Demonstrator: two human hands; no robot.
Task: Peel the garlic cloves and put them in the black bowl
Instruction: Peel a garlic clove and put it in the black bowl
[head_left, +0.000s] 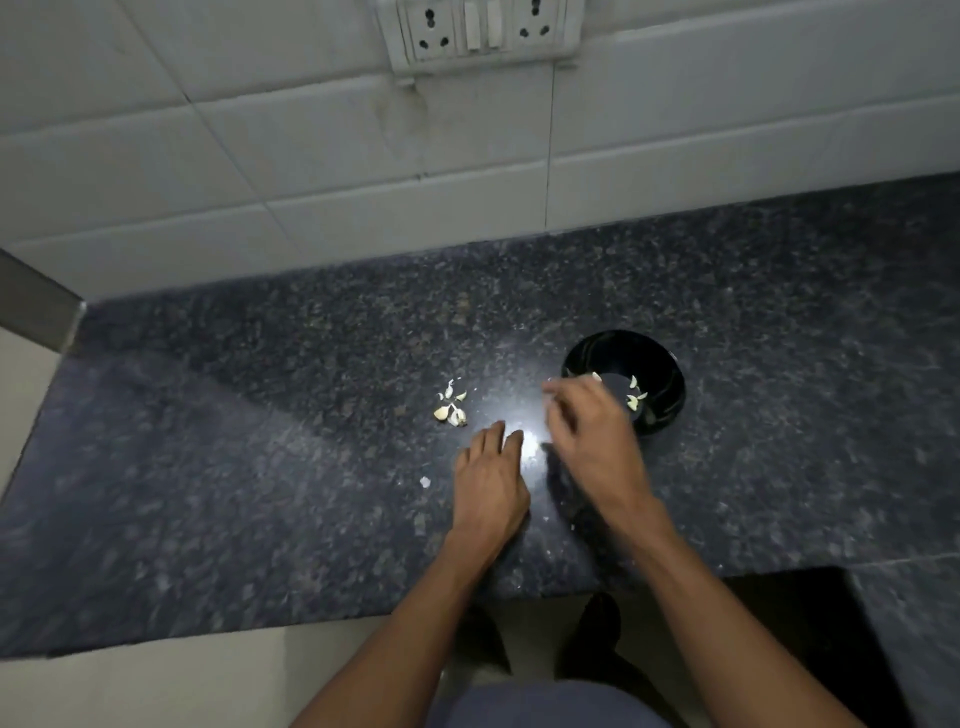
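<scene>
A black bowl (652, 364) stands on the dark granite counter (260, 415) and holds a few pale peeled cloves (635, 395). Left of it lies a small heap of garlic cloves and skins (451, 408). My left hand (491, 483) rests flat on the counter below that heap, fingers straight, holding nothing. My right hand (592, 431) hovers blurred just left of the bowl's near rim, fingers loosely bent. Whether it holds anything between the fingertips cannot be made out.
A loose bit of garlic skin (425, 482) lies left of my left hand. A white tiled wall with a socket panel (480, 31) rises behind the counter. The counter's front edge runs just below my wrists, with a cut-out step at the right (779, 577).
</scene>
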